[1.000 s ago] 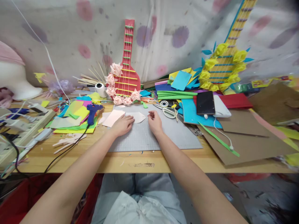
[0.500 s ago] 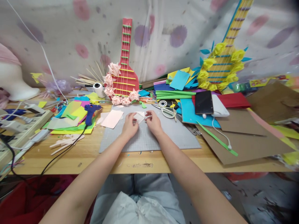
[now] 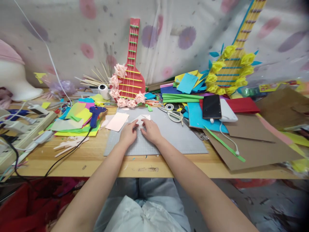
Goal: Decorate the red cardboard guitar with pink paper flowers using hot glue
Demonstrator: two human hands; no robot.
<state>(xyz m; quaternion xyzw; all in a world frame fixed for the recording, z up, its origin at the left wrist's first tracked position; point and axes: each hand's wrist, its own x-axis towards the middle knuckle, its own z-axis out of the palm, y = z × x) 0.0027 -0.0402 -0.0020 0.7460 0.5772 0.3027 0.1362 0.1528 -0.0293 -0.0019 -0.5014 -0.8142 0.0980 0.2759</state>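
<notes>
A small piece of pale, partly folded paper lies on the grey cutting mat. My left hand grips its left side, with thumb and forefinger close together. From the right, my right hand has its curled fingertips on the same paper, pressing along a fold. The fingers cover the near part of the sheet. Left of the hands, a pale pink paper card rests flat across the mat's edge. Scissors with light handles lie at the mat's back right.
A blue glue gun stands on coloured paper at left, its cord trailing over the table edge. Behind the mat leans a red paper lute with pink flowers. A black phone and brown cardboard are at right.
My right hand has moved left across the paper, closer to my left hand. The left hand has shifted slightly left and nearer to me. The view has shifted a little.
</notes>
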